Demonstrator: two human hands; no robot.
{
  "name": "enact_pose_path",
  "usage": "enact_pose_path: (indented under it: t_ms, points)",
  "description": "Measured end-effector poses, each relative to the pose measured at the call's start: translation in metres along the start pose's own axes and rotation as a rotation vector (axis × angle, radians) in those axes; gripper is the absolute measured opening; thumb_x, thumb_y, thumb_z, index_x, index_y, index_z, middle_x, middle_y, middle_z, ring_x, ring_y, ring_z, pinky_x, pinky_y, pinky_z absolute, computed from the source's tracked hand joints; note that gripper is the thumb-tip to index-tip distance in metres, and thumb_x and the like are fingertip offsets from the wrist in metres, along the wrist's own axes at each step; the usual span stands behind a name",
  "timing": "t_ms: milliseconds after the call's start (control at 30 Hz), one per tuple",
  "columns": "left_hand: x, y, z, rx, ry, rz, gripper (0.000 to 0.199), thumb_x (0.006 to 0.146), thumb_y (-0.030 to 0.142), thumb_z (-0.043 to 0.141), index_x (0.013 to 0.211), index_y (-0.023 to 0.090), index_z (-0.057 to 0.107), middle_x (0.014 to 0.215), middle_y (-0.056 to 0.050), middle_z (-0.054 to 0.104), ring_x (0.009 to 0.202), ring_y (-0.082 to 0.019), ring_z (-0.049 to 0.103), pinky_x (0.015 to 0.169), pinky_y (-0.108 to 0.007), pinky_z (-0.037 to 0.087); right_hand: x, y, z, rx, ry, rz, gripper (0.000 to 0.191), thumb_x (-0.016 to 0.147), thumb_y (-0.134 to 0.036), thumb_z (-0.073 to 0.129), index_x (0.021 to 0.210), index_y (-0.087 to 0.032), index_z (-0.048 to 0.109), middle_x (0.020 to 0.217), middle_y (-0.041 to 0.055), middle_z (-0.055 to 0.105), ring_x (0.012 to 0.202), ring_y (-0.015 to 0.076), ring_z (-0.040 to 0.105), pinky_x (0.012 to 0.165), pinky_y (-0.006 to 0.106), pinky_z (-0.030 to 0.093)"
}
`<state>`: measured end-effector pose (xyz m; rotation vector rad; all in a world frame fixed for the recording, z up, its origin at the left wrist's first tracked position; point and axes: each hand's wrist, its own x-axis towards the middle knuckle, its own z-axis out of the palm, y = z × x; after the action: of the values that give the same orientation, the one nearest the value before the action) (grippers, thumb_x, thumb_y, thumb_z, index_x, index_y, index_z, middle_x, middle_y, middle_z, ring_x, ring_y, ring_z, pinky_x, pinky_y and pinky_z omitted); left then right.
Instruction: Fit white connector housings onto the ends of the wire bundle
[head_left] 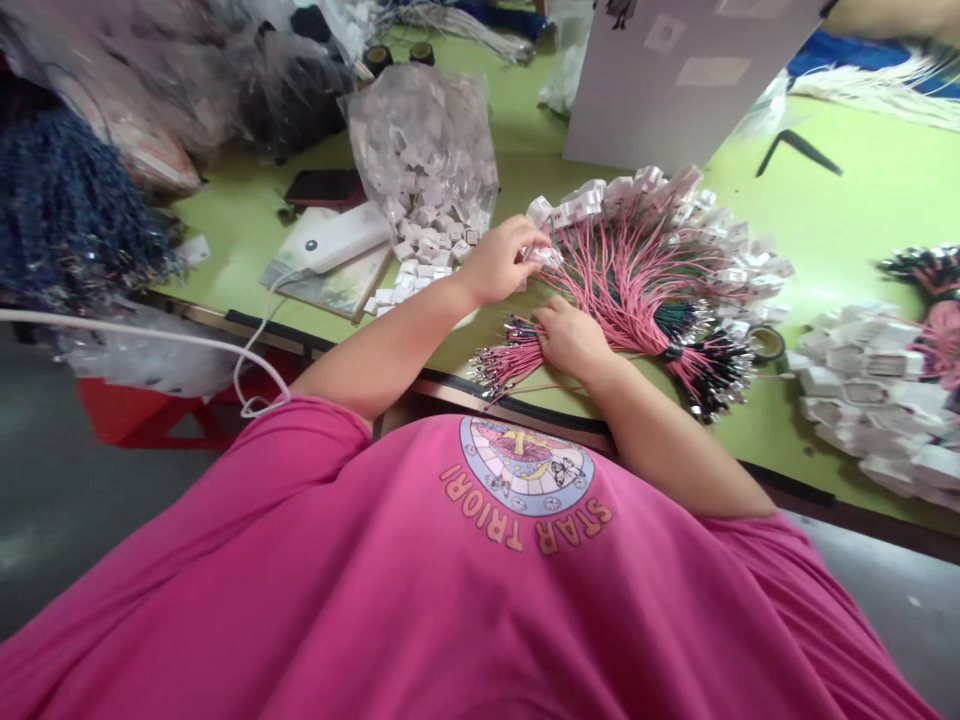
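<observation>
The counter (862, 190) has a green top and carries all items listed below. The person wears a pink shirt (450, 600) that fills the lower part of the view.

A large fan of pink cords (637, 290) lies at the centre of the counter, just ahead of the person. Each cord ends in a white tag at the far side; the near ends carry small metal clasps. A black band gathers part of the fan at its right side, where dark cords are mixed in.

A clear bag of white tags (427, 150) stands to the left of the fan, with loose tags spilled at its base. A white power bank (341, 240) lies left of the bag, with a white cable running off the counter edge. A dark phone (326, 187) lies just behind it. A pile of white tags (870, 400) lies at the right of the counter. A heap of dark blue cords (67, 210) sits at the far left.

The left hand (504, 262) is curled, fingertips pinching a white tag at the left edge of the fan. The right hand (570, 338) lies palm down, fingers pressed together, on the gathered near ends of the pink cords.
</observation>
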<state>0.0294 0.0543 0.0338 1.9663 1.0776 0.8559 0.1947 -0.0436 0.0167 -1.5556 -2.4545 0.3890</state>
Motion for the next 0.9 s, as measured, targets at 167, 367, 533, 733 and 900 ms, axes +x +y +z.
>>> enact_pose_path:
  t_ms: [167, 367, 533, 733, 900]
  points:
    - [0.036, -0.013, -0.001, -0.013, -0.018, -0.008, 0.025, 0.066, 0.012, 0.074, 0.091, 0.014, 0.069, 0.101, -0.006, 0.057, 0.099, -0.019, 0.057, 0.09, -0.032, 0.044, 0.008, 0.012, -0.001, 0.038, -0.194, -0.109, 0.022, 0.082, -0.021, 0.049, 0.081, -0.016, 0.07, 0.087, 0.0106, 0.068, 0.079, 0.0209, 0.058, 0.07, 0.031, 0.038]
    - [0.035, -0.027, -0.034, 0.117, -0.043, -0.052, 0.03, 0.064, 0.007, 0.072, 0.093, 0.015, 0.068, 0.092, -0.005, 0.058, 0.094, -0.018, 0.056, 0.091, -0.032, 0.042, 0.004, 0.026, -0.003, 0.593, -0.092, 0.024, 0.012, 0.069, -0.015, 0.057, 0.069, -0.017, 0.069, 0.07, 0.0025, 0.067, 0.067, 0.0152, 0.058, 0.069, 0.029, 0.041]
    - [0.01, -0.048, -0.049, 0.523, -0.092, -0.074, 0.033, 0.06, 0.01, 0.072, 0.092, 0.017, 0.067, 0.095, -0.007, 0.056, 0.099, -0.024, 0.054, 0.093, -0.036, 0.04, 0.007, 0.023, -0.001, 0.796, 0.04, 0.179, 0.007, 0.063, -0.017, 0.062, 0.068, -0.016, 0.067, 0.067, 0.0008, 0.063, 0.064, 0.0129, 0.054, 0.066, 0.028, 0.042]
    - [0.001, -0.053, -0.037, 0.598, -0.068, -0.019, 0.029, 0.064, 0.008, 0.066, 0.092, 0.016, 0.065, 0.097, -0.008, 0.052, 0.097, -0.023, 0.054, 0.091, -0.036, 0.041, 0.006, 0.019, -0.007, 0.993, 0.087, 0.24, 0.018, 0.069, -0.028, 0.064, 0.08, -0.016, 0.07, 0.067, 0.001, 0.063, 0.064, 0.0131, 0.054, 0.067, 0.03, 0.044]
    - [-0.002, -0.034, -0.04, 0.546, -0.123, -0.033, 0.03, 0.066, 0.004, 0.061, 0.094, 0.014, 0.064, 0.1, -0.01, 0.053, 0.097, -0.023, 0.055, 0.09, -0.037, 0.042, 0.003, 0.015, -0.012, 1.075, 0.121, 0.284, 0.009, 0.066, -0.023, 0.064, 0.067, -0.015, 0.069, 0.076, 0.0047, 0.068, 0.07, 0.0138, 0.056, 0.071, 0.031, 0.045]
